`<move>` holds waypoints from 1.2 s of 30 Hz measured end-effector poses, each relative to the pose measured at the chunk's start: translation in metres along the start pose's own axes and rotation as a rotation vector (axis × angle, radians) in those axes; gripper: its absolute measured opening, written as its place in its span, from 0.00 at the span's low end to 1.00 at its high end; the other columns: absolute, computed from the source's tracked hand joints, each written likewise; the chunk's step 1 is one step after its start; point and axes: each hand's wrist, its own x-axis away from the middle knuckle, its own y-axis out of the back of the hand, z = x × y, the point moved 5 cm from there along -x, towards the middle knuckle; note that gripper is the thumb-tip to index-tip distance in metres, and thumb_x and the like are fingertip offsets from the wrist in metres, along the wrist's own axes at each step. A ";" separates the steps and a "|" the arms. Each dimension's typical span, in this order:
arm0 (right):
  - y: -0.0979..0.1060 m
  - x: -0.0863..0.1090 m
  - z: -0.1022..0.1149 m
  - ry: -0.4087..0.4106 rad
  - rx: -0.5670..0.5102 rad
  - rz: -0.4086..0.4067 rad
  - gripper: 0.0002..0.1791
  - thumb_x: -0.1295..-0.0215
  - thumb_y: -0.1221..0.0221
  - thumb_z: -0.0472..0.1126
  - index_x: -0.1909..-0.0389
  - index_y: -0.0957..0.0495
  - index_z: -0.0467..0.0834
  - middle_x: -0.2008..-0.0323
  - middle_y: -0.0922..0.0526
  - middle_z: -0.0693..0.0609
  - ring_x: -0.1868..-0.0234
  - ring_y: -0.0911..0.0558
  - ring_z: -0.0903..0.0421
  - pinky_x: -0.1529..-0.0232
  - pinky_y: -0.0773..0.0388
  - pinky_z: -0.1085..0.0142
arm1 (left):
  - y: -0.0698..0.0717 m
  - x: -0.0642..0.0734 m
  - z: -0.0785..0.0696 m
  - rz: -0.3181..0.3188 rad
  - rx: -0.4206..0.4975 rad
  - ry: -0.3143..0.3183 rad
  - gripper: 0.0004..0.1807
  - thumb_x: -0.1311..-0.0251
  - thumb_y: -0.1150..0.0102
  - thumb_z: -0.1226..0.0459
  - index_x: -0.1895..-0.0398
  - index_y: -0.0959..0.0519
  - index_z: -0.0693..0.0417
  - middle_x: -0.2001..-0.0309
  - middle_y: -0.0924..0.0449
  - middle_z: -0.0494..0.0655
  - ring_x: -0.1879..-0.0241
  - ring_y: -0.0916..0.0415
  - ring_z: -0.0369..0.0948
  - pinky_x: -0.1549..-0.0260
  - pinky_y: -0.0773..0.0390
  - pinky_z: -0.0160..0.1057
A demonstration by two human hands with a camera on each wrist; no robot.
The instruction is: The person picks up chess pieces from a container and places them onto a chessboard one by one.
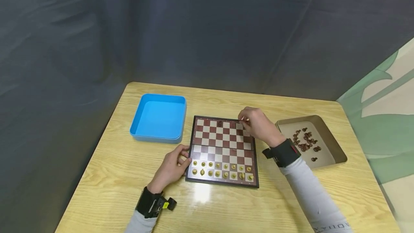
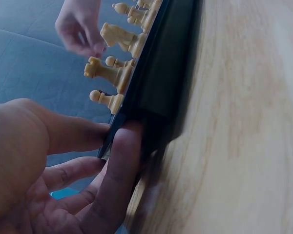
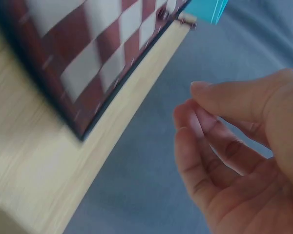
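Observation:
My left hand [image 1: 171, 165] grips the left edge of a chessboard [image 1: 237, 149]. In the left wrist view, the thumb [image 2: 73, 131] lies by the board's top face and fingers curl about its dark rim. Cream chess pieces [image 1: 218, 173] stand in two rows on the near side. My right hand [image 1: 257, 123] hovers by the board's far right corner, fingers loosely bent. The right wrist view shows no piece between thumb and fingers. A dark brown chess piece [image 1: 220, 123] stands on the far row, left of that hand.
Right of the board, a tilted-looking beige box [image 1: 334, 148] holds several brown chess pieces [image 1: 305, 141]. A blue box [image 1: 158, 136] stands at the left. All rest on a light wooden table [image 1: 113, 186], with a dark curtain [image 1: 207, 39] behind it.

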 end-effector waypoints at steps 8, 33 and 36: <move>0.034 0.036 -0.032 -0.085 0.050 -0.081 0.09 0.52 0.41 0.29 0.70 0.24 0.43 0.70 0.25 0.50 0.71 0.26 0.58 0.74 0.27 0.67 | 0.003 0.002 0.003 -0.010 0.011 0.004 0.22 0.45 0.46 0.65 0.46 0.35 0.48 0.64 0.31 0.45 0.76 0.26 0.39 0.87 0.23 0.34; 0.069 0.116 -0.112 -0.340 0.211 -0.068 0.09 0.52 0.42 0.30 0.67 0.23 0.40 0.70 0.26 0.46 0.73 0.26 0.50 0.80 0.28 0.59 | 0.001 -0.004 0.000 0.013 -0.004 -0.001 0.22 0.45 0.46 0.64 0.46 0.36 0.49 0.64 0.30 0.43 0.77 0.25 0.38 0.86 0.23 0.34; 0.068 0.119 -0.117 -0.396 0.199 -0.005 0.13 0.56 0.44 0.28 0.66 0.23 0.38 0.67 0.26 0.43 0.70 0.26 0.47 0.79 0.28 0.57 | 0.002 -0.002 0.001 0.010 -0.010 0.003 0.22 0.45 0.46 0.64 0.46 0.36 0.49 0.64 0.30 0.44 0.78 0.26 0.38 0.87 0.24 0.34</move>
